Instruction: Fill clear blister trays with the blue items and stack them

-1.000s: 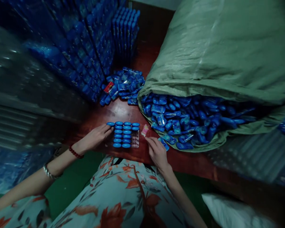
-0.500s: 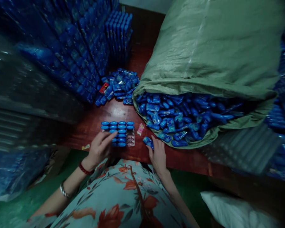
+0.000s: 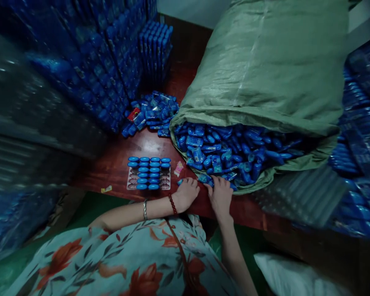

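My left hand (image 3: 187, 195) is closed, with its fingers curled over a small blue plastic-wrapped piece (image 3: 180, 182); one end of the piece pokes out at the left. Beside it, my right hand (image 3: 221, 196) pinches another blue wrapped piece (image 3: 204, 179) at the lip of the green woven sack (image 3: 262, 78). Many similar pieces spill from the sack's mouth. Left of my hands lies a clear moulded tray (image 3: 132, 183). Glossy blue oval pieces (image 3: 144, 169) fill its middle columns and back rows; the front cavities of both outer columns show bare.
A loose heap of blue packets (image 3: 160, 109) with one red packet (image 3: 133, 114) lies farther back on the red-brown table (image 3: 144, 142). Tall stacks of filled blue trays (image 3: 111, 45) stand left, others right. A pink wrapper (image 3: 178, 167) and a yellow scrap (image 3: 106, 189) lie nearby.
My left hand has moved right, from over the tray to beside my right hand. My right hand has shifted right to the sack's lip. The tray's front left cavities are now uncovered.
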`<state>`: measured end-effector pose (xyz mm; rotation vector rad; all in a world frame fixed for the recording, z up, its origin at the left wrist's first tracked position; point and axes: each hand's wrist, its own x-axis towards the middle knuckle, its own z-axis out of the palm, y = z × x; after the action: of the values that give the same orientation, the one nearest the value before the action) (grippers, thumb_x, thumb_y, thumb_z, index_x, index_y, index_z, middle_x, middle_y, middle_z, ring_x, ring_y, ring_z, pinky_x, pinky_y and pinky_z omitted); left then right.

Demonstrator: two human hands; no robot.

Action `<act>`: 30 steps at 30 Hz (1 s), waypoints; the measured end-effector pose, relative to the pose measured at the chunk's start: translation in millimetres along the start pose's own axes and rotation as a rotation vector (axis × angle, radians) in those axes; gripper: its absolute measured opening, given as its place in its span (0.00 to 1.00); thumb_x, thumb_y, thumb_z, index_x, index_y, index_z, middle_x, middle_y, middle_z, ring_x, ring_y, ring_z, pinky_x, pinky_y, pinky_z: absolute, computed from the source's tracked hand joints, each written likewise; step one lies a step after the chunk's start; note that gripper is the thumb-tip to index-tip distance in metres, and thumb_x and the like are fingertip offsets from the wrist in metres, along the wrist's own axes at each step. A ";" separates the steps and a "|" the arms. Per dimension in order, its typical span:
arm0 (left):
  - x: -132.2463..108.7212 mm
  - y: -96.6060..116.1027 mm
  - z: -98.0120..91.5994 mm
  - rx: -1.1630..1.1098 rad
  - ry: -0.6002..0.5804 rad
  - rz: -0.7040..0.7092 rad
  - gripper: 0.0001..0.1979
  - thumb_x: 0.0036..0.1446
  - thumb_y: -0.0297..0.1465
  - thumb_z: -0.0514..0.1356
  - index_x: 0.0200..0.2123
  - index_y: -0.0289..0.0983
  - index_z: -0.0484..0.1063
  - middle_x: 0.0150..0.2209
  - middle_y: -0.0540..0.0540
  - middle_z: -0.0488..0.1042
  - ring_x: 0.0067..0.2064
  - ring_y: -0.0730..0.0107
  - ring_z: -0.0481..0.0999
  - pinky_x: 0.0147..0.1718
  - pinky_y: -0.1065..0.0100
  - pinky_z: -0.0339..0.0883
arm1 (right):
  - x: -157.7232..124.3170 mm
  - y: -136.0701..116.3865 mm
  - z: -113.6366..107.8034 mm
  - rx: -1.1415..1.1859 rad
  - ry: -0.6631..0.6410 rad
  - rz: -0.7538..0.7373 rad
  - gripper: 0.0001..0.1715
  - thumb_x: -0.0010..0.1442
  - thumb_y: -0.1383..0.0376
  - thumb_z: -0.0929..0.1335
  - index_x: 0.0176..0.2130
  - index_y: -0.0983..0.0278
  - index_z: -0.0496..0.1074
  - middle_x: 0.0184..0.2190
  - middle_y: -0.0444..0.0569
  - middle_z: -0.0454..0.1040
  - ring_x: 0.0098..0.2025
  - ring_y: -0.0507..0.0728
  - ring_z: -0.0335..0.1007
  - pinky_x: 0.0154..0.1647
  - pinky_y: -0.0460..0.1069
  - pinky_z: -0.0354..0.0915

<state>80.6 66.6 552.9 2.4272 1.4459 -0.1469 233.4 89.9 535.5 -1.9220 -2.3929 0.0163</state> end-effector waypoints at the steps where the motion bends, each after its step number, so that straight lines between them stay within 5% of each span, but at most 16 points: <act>1: -4.4 -3.4 1.7 0.003 0.006 0.017 0.10 0.59 0.22 0.51 0.42 0.30 0.70 0.44 0.36 0.71 0.45 0.58 0.69 0.39 0.60 0.64 | 0.1 -2.2 2.4 0.003 -0.008 -0.008 0.16 0.62 0.61 0.60 0.45 0.67 0.68 0.41 0.57 0.71 0.43 0.64 0.62 0.37 0.55 0.58; 8: -48.5 -25.0 -5.6 -0.002 0.205 0.219 0.05 0.59 0.24 0.53 0.37 0.33 0.67 0.40 0.43 0.70 0.42 0.62 0.68 0.37 0.64 0.62 | -2.5 -34.5 2.9 0.573 0.230 -0.071 0.15 0.63 0.60 0.59 0.45 0.64 0.67 0.40 0.53 0.72 0.42 0.58 0.68 0.44 0.53 0.63; 13: -109.3 -41.6 -12.1 -0.189 0.369 0.213 0.09 0.60 0.25 0.51 0.44 0.35 0.66 0.40 0.43 0.72 0.41 0.65 0.68 0.39 0.64 0.61 | 4.4 -66.7 -10.9 0.781 0.062 -0.122 0.16 0.63 0.60 0.61 0.49 0.63 0.64 0.42 0.52 0.72 0.42 0.57 0.70 0.42 0.51 0.66; 16: -150.2 -62.6 -11.0 -0.422 0.676 -0.044 0.13 0.60 0.25 0.50 0.47 0.38 0.65 0.41 0.43 0.73 0.41 0.66 0.70 0.40 0.64 0.63 | 8.8 -82.8 -10.8 0.783 -0.086 -0.354 0.13 0.63 0.62 0.61 0.47 0.61 0.66 0.41 0.51 0.72 0.43 0.57 0.69 0.44 0.52 0.66; 20: -177.0 -95.6 7.1 -0.619 1.013 -0.568 0.09 0.58 0.27 0.53 0.40 0.38 0.69 0.36 0.46 0.74 0.38 0.69 0.72 0.38 0.66 0.67 | 18.2 -102.6 -7.5 0.546 -0.047 -0.590 0.16 0.64 0.69 0.57 0.47 0.63 0.68 0.43 0.53 0.71 0.46 0.57 0.66 0.47 0.51 0.63; 24: -176.5 -120.1 29.3 -0.651 1.033 -0.713 0.08 0.56 0.26 0.53 0.37 0.36 0.69 0.35 0.47 0.73 0.36 0.71 0.73 0.37 0.69 0.68 | 31.1 -120.3 -16.8 0.188 -0.114 -0.757 0.17 0.62 0.74 0.57 0.44 0.65 0.70 0.37 0.53 0.71 0.40 0.58 0.66 0.43 0.52 0.62; 30: -172.8 -136.9 41.5 -0.628 0.844 -0.502 0.11 0.60 0.26 0.48 0.43 0.34 0.68 0.38 0.43 0.73 0.40 0.69 0.73 0.40 0.67 0.68 | 48.0 -141.5 -37.9 -0.036 -0.246 -0.921 0.14 0.60 0.76 0.58 0.38 0.66 0.70 0.33 0.53 0.70 0.36 0.59 0.66 0.43 0.55 0.60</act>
<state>-119.6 -31.2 526.8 1.5987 1.9904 1.1597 87.6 104.6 583.3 -0.6924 -3.2003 0.1622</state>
